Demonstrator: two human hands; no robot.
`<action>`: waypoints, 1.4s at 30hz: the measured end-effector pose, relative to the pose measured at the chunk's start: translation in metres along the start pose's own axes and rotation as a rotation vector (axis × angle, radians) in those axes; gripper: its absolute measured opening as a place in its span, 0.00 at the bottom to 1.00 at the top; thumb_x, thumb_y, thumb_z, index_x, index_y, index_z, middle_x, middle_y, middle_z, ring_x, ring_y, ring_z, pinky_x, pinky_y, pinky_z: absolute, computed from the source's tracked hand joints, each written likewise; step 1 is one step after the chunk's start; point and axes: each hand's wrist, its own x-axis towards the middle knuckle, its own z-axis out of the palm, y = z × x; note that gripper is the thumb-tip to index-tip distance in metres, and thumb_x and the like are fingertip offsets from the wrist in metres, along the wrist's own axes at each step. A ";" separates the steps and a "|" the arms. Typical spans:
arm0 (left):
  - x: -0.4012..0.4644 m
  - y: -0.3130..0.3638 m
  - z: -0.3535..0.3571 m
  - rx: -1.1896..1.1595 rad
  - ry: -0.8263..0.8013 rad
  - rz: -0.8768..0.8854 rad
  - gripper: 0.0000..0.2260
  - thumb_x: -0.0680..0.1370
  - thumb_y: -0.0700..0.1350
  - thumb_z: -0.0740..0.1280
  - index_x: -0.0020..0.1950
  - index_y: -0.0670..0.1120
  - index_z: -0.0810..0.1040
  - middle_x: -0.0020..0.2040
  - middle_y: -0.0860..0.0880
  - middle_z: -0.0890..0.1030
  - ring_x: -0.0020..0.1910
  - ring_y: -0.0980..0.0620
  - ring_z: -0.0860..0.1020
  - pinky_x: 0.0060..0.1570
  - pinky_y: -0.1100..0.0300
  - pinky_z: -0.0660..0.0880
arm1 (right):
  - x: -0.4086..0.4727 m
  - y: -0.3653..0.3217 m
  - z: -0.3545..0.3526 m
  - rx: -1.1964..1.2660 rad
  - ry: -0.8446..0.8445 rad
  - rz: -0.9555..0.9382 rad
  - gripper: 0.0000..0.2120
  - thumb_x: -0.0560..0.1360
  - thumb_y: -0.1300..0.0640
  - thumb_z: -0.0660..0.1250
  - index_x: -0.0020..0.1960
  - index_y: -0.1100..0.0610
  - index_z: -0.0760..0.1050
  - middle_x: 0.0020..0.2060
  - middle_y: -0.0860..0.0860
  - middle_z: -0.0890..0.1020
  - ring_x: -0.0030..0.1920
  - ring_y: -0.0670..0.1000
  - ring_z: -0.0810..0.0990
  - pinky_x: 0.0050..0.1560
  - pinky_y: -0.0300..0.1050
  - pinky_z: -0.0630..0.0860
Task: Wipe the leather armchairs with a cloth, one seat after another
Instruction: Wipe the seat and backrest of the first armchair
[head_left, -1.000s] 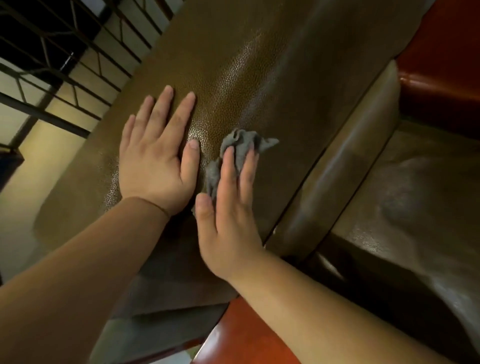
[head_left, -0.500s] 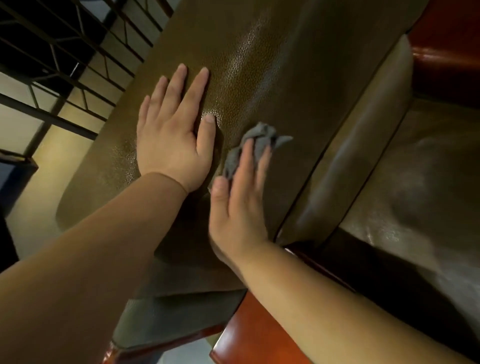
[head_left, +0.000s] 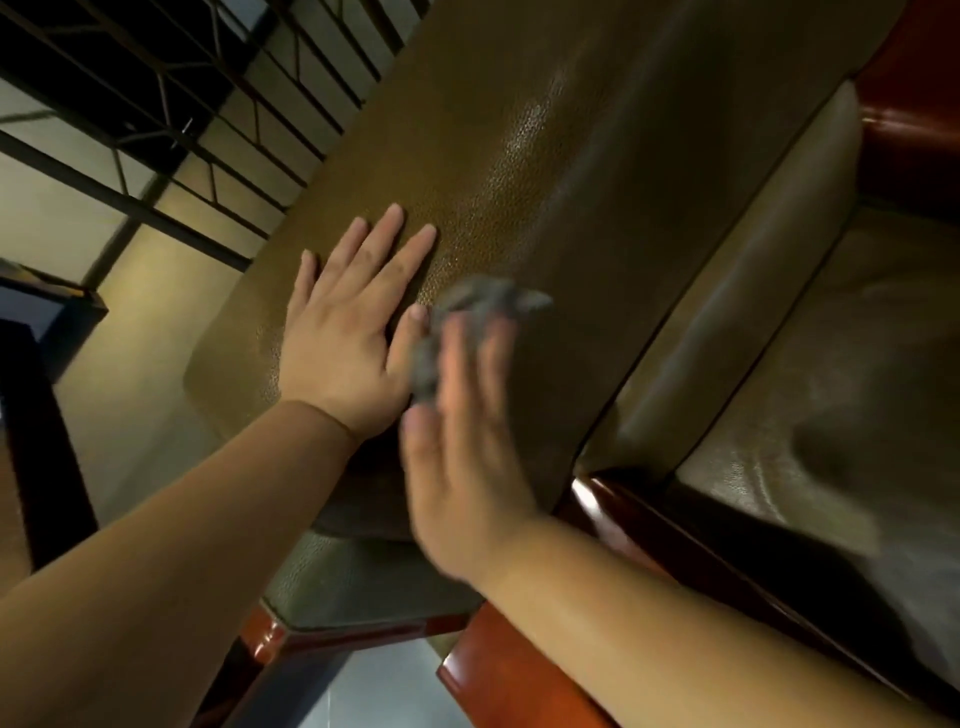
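A brown leather armchair backrest (head_left: 545, 171) fills the middle of the view, its grain catching the light. My left hand (head_left: 348, 322) lies flat on it with fingers straight and spread. Just to its right, my right hand (head_left: 462, 431) presses a small crumpled grey cloth (head_left: 483, 306) against the leather with straight fingers; the hand is blurred by motion. Most of the cloth is hidden under those fingers. The chair's leather seat cushion (head_left: 841, 415) shows at the right.
A red-brown polished wooden armrest (head_left: 524, 680) runs under my right forearm, and more red wood (head_left: 914, 114) sits at the top right. A dark metal railing (head_left: 171, 130) and a pale wall stand to the left. A lower leather edge (head_left: 358, 582) lies below my hands.
My right hand has rubbed the cloth along the backrest beside the left hand and is now blurred. The view has shifted, so both hands sit lower and more central; my left hand stays flat.
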 end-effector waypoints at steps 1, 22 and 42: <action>0.002 -0.002 0.001 -0.002 -0.012 0.012 0.29 0.83 0.64 0.53 0.84 0.61 0.57 0.85 0.57 0.55 0.85 0.51 0.51 0.81 0.35 0.49 | -0.002 -0.002 0.003 -0.048 -0.051 -0.092 0.32 0.86 0.45 0.48 0.84 0.61 0.48 0.83 0.60 0.42 0.83 0.59 0.40 0.82 0.61 0.52; -0.061 0.000 0.003 -0.011 0.145 -0.564 0.28 0.84 0.64 0.49 0.84 0.61 0.57 0.85 0.54 0.59 0.84 0.48 0.56 0.82 0.39 0.52 | 0.024 0.087 -0.045 -0.663 -0.292 -0.701 0.31 0.84 0.55 0.62 0.81 0.64 0.54 0.82 0.62 0.54 0.83 0.64 0.47 0.82 0.63 0.48; -0.075 -0.005 0.014 0.076 0.168 -0.540 0.29 0.83 0.65 0.47 0.85 0.63 0.55 0.85 0.53 0.59 0.84 0.44 0.57 0.79 0.34 0.56 | 0.011 0.162 -0.066 -0.716 -0.145 -0.621 0.37 0.86 0.50 0.59 0.84 0.62 0.42 0.81 0.64 0.53 0.82 0.67 0.47 0.80 0.68 0.53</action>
